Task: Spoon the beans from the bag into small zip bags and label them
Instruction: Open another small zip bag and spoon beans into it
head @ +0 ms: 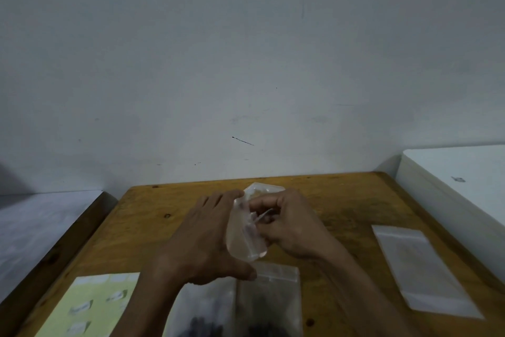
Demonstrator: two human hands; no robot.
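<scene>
Above the wooden table [341, 200] my two hands hold up a clear small zip bag [246, 230]. My left hand [207, 238] cups its left side, fingers stretched along it and thumb under its bottom. My right hand [284, 222] has its fingers curled at the bag's mouth, pinching something thin and pale there, perhaps a spoon handle; blur hides which. Below my wrists lie a zip bag with dark beans [202, 317] and another zip bag [273, 304] partly hidden by my arms. A yellow label sheet [87, 306] lies at the front left.
A stack of flat empty zip bags [420, 268] lies at the right of the table. A white box or cabinet [459, 186] stands beyond the table's right edge. A grey wall rises right behind the table, and a lower surface [41, 227] sits to the left.
</scene>
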